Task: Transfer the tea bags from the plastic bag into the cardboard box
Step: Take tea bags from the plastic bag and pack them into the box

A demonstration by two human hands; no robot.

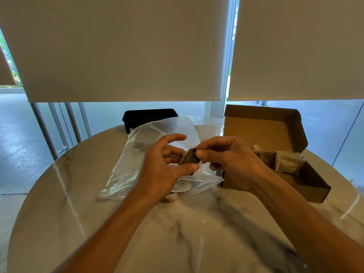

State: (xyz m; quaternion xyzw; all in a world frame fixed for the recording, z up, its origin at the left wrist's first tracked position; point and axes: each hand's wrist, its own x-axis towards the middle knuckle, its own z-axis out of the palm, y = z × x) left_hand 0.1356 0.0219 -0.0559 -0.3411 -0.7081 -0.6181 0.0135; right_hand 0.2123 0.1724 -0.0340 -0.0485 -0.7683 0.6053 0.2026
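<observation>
One tea bag between my hands, partway from the plastic bag to the box.

From the head camera: my right hand (pixel 226 160) pinches the top of a brown tea bag (pixel 190 156) between thumb and fingertips, and my left hand (pixel 167 164) steadies its lower edge with the thumb, the other fingers loosely spread. It hangs just above the mouth of the plastic bag (pixel 149 154), which lies mid-table. I judge this the carrying step; next I must let go with the left and swing right, over the wall of the open cardboard box (pixel 275 154) near the table's (pixel 197 223) right edge. I count about three tea bags in the box, at least two left in the plastic bag, and one black tray (pixel 149 118) at the far edge.
</observation>
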